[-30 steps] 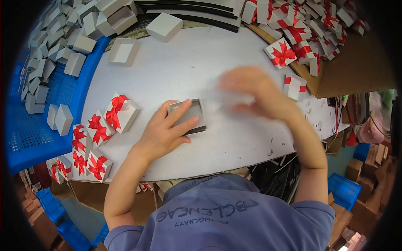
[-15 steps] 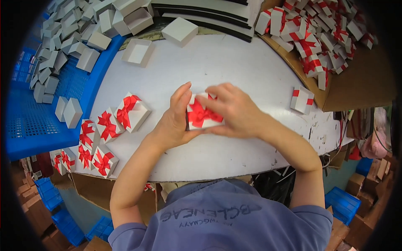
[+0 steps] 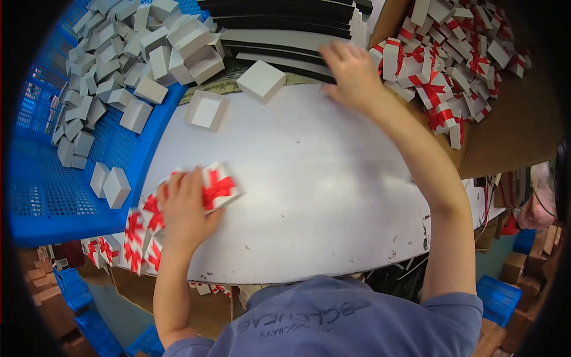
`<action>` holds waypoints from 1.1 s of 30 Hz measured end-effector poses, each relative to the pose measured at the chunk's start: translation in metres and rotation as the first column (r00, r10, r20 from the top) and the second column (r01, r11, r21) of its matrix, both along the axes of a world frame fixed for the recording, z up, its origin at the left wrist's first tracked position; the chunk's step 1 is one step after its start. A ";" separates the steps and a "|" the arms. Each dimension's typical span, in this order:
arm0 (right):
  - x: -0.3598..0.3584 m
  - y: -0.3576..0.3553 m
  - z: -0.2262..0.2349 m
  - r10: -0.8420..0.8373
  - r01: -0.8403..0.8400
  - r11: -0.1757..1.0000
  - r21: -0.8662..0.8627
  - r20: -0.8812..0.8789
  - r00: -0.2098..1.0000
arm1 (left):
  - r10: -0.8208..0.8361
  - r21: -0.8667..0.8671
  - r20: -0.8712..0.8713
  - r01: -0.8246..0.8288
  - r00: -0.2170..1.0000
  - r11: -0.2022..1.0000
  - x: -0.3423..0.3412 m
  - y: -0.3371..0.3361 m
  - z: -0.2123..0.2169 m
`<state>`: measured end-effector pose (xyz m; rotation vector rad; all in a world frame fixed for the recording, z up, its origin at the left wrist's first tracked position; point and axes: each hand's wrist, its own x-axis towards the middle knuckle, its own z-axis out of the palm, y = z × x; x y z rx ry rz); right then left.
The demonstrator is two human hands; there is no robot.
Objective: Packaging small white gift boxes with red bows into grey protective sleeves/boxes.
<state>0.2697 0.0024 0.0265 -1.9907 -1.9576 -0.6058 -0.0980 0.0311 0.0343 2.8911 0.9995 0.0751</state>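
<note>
Left fingers (image 3: 196,181) drape over ribboned boxes (image 3: 220,186), grip unclear; right fingers (image 3: 341,52) spread; blue crate (image 3: 65,233) holds white boxes (image 3: 135,116)

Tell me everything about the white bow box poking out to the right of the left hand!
This flat-sided white box looks like cardboard. A red, ribbon-like bow sits on top. It appears to rest bow up on the white table, with other bow-topped boxes to its left. The left hand hides its left part and seems to touch it.
</note>
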 end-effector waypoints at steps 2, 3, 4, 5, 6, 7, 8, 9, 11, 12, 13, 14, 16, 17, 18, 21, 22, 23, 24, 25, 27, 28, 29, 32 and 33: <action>0.031 0.014 -0.009 -0.119 0.123 0.990 -0.063 0.071 0.990 | 0.198 0.129 -0.203 -0.174 0.959 0.976 -0.006 0.007 0.006; 0.038 0.020 -0.017 -0.208 0.225 0.966 -0.127 0.133 0.969 | 0.199 0.131 -0.207 -0.174 0.958 0.976 0.001 0.011 0.008; 0.033 0.025 -0.020 -0.201 0.217 0.968 -0.125 0.127 0.971 | 0.099 0.066 -0.030 -0.097 0.995 0.993 0.012 0.017 0.012; 0.029 0.027 -0.023 -0.205 0.218 0.971 -0.097 0.130 0.970 | -0.002 0.016 0.156 -0.001 0.988 1.000 0.028 0.023 0.013; 0.026 0.027 -0.026 -0.211 0.222 0.972 -0.074 0.132 0.969 | -0.097 0.032 0.186 0.093 0.978 0.995 0.051 0.029 0.014; 0.026 0.026 -0.026 -0.212 0.223 0.972 -0.076 0.131 0.968 | -0.192 0.053 0.216 0.185 0.957 0.981 0.080 0.035 0.015; 0.026 0.025 -0.026 -0.155 0.159 0.986 -0.050 0.073 0.985 | -0.268 0.103 0.269 0.249 0.925 0.963 0.110 0.045 0.011; 0.026 0.024 -0.024 -0.098 0.098 0.995 -0.014 0.019 0.995 | -0.348 0.164 0.317 0.310 0.882 0.936 0.141 0.057 0.007; 0.022 0.021 -0.023 -0.083 0.083 0.997 -0.009 0.015 0.996 | -0.384 0.329 0.205 0.306 0.901 0.893 0.196 0.081 0.001; 0.021 0.017 -0.023 -0.058 0.058 0.998 -0.005 0.010 0.998 | -0.389 0.334 0.208 0.309 0.897 0.891 0.215 0.090 -0.004; 0.021 0.012 -0.023 -0.064 0.063 0.997 -0.037 -0.020 0.998 | -0.336 0.303 0.122 0.287 0.934 0.909 0.231 0.096 -0.007; 0.019 0.008 -0.022 -0.067 0.066 0.997 -0.031 -0.014 0.998 | -0.278 0.276 0.032 0.259 0.960 0.926 0.240 0.101 -0.011; 0.015 -0.007 -0.025 -0.032 0.023 0.996 -0.087 -0.100 0.994 | -0.292 0.256 0.032 0.275 0.956 0.927 0.243 0.108 -0.016; 0.013 -0.013 -0.028 -0.020 0.010 0.983 -0.184 -0.056 0.998 | -0.290 0.238 0.027 0.276 0.957 0.931 0.243 0.112 -0.018; 0.009 -0.025 -0.034 -0.025 0.014 0.982 -0.187 -0.054 0.998 | -0.294 0.236 0.029 0.279 0.955 0.931 0.242 0.110 -0.020; -0.006 -0.062 -0.040 0.132 -0.132 0.989 -0.065 0.004 0.991 | -0.277 0.216 0.084 0.254 0.957 0.943 0.229 0.101 -0.019; -0.016 -0.074 -0.036 0.141 -0.143 0.989 -0.040 -0.044 0.989 | -0.273 0.222 0.083 0.250 0.958 0.943 0.215 0.094 -0.028; -0.023 -0.081 -0.029 0.157 -0.158 0.987 -0.005 -0.080 0.984 | -0.105 0.178 0.178 0.073 0.979 0.981 0.199 0.085 -0.037; -0.024 -0.087 -0.027 0.155 -0.154 0.988 0.009 -0.064 0.986 | 0.055 0.116 0.269 -0.089 0.961 0.989 0.189 0.078 -0.046; -0.027 -0.092 -0.025 0.146 -0.150 0.989 -0.015 -0.158 0.977 | 0.034 0.122 0.246 -0.066 0.969 0.990 0.178 0.070 -0.049; -0.026 -0.093 -0.026 0.146 -0.148 0.989 0.009 -0.246 0.958 | 0.015 0.141 0.229 -0.049 0.973 0.989 0.155 0.053 -0.045; -0.022 -0.092 -0.029 0.145 -0.145 0.989 0.021 -0.235 0.961 | -0.010 0.006 0.157 0.009 0.987 1.000 0.147 0.044 -0.041; -0.017 -0.092 -0.032 0.142 -0.142 0.990 0.014 -0.205 0.968 | -0.045 -0.135 0.087 0.056 0.995 0.989 0.140 0.036 -0.037; -0.019 -0.088 -0.023 0.168 -0.175 0.984 -0.025 -0.185 0.968 | -0.326 -0.046 0.017 0.327 0.945 0.944 0.112 0.014 -0.012; -0.023 -0.086 -0.019 0.205 -0.219 0.974 -0.055 -0.194 0.959 | -0.321 -0.045 0.013 0.322 0.947 0.946 0.105 0.013 -0.011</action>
